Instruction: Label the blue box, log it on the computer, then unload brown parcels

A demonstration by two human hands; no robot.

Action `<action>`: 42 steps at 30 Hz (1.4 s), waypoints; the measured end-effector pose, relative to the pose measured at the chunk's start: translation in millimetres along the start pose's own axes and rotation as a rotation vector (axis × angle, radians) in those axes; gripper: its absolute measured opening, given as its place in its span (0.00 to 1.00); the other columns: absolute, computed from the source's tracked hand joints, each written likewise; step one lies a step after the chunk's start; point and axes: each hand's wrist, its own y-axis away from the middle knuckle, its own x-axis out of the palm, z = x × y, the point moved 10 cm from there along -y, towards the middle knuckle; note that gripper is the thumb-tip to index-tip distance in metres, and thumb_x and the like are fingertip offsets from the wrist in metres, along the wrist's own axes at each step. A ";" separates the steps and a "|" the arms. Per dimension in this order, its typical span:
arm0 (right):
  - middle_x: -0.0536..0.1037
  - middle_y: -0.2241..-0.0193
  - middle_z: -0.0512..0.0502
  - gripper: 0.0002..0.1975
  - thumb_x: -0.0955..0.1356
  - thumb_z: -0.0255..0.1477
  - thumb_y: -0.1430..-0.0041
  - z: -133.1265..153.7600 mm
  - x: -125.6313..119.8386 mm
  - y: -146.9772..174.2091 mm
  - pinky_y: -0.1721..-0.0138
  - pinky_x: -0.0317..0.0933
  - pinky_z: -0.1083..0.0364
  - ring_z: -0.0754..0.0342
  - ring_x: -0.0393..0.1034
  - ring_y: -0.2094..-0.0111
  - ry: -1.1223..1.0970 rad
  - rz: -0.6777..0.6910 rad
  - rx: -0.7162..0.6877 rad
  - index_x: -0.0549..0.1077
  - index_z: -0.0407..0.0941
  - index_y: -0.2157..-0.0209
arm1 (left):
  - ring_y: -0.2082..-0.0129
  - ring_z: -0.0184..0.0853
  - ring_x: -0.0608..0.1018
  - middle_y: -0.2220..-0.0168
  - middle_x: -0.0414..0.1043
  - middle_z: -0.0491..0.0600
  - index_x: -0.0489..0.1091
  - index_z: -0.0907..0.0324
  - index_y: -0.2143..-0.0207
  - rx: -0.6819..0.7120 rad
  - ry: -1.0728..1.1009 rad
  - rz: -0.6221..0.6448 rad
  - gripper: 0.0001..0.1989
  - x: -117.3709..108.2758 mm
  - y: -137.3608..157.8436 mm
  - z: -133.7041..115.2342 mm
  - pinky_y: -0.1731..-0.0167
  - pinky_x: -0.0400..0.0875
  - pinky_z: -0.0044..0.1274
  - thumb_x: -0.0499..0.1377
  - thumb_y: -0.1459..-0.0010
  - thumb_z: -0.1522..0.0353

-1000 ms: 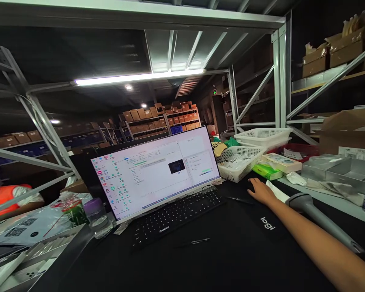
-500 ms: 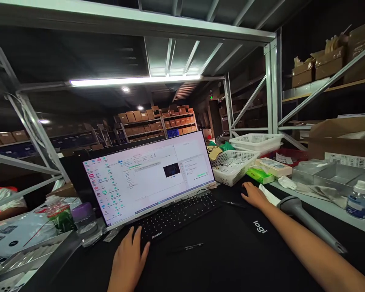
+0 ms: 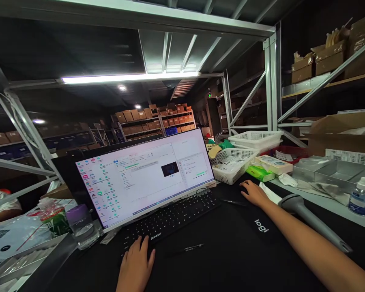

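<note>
Left hand (image 3: pixel 135 265) is open, fingers spread at the near left end of the keyboard (image 3: pixel 176 217), so the keyboard's right at its fingertips. Right hand (image 3: pixel 255 194) sits off the keyboard's right end, curled down, can't tell if it's gripping anything. Pen (image 3: pixel 190 247) lies just in front of the keyboard, monitor (image 3: pixel 149 178) right behind it, scanner (image 3: pixel 318 224) well to its right.
</note>
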 end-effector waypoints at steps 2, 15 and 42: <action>0.71 0.43 0.38 0.20 0.67 0.30 0.35 -0.9 0.1 -0.1 0.41 0.63 0.48 0.44 0.73 0.46 -0.004 -0.006 0.001 0.73 0.47 0.42 | 0.38 0.49 0.73 0.36 0.69 0.64 0.67 0.68 0.35 0.001 0.000 0.003 0.27 -0.4 0.3 -0.6 0.39 0.69 0.39 0.46 0.30 0.65; 0.71 0.44 0.38 0.19 0.67 0.30 0.35 1.0 -3.1 1.5 0.43 0.64 0.48 0.44 0.73 0.48 0.006 -0.002 0.003 0.73 0.47 0.43 | 0.38 0.49 0.74 0.35 0.69 0.62 0.68 0.66 0.35 0.011 -0.043 -0.010 0.27 -1.5 1.9 -1.4 0.40 0.70 0.38 0.45 0.30 0.66; 0.71 0.43 0.39 0.18 0.66 0.34 0.34 9.3 -8.0 2.8 0.44 0.64 0.48 0.44 0.74 0.49 0.035 0.032 -0.001 0.75 0.48 0.44 | 0.36 0.47 0.72 0.33 0.66 0.61 0.65 0.64 0.33 -0.007 -0.070 0.066 0.27 4.4 -0.1 0.0 0.39 0.69 0.36 0.44 0.29 0.67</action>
